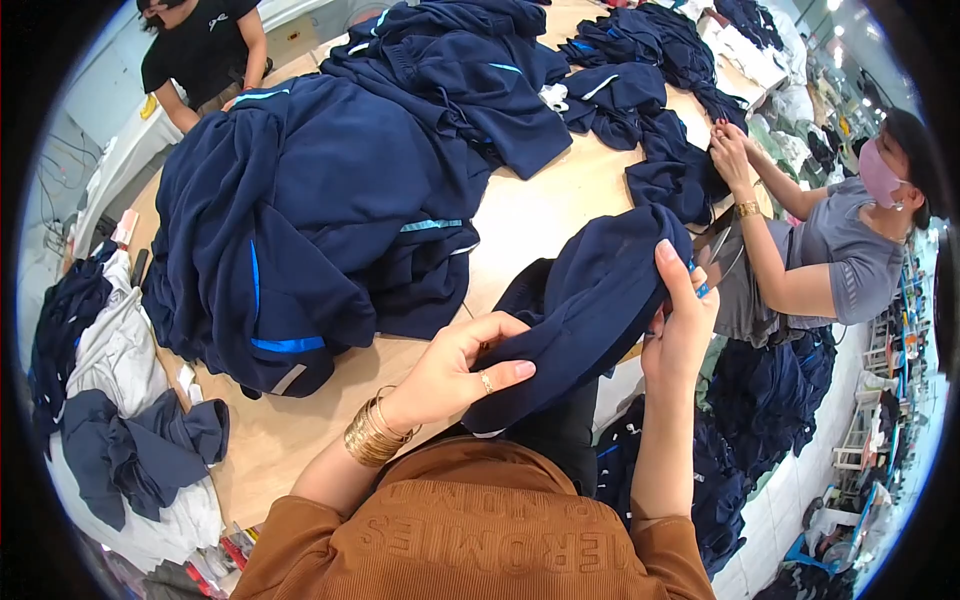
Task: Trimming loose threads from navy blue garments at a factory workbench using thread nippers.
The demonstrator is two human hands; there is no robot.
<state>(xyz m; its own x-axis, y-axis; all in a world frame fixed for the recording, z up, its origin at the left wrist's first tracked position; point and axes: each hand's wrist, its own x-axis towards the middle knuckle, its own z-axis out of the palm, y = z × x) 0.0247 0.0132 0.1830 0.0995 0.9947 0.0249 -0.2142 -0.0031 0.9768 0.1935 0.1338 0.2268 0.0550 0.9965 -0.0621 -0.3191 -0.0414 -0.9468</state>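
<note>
A navy garment is stretched between my two hands above the table's near edge; its full shape cannot be made out in the folds. My left hand grips its lower left part, thumb on top and the fingers partly hidden behind the cloth. At the other end, my right hand pinches the upper right edge with the thumb raised along it. Something small and bright blue shows at the right fingers, too little of it to name. Left of the held piece lies a big heap of navy garments with blue and turquoise trim.
The wooden table carries more navy garments toward the back. A co-worker in a grey shirt handles navy cloth at the right; another in black stands far left. White and navy cloth lies at the left edge, and navy piles lie low right.
</note>
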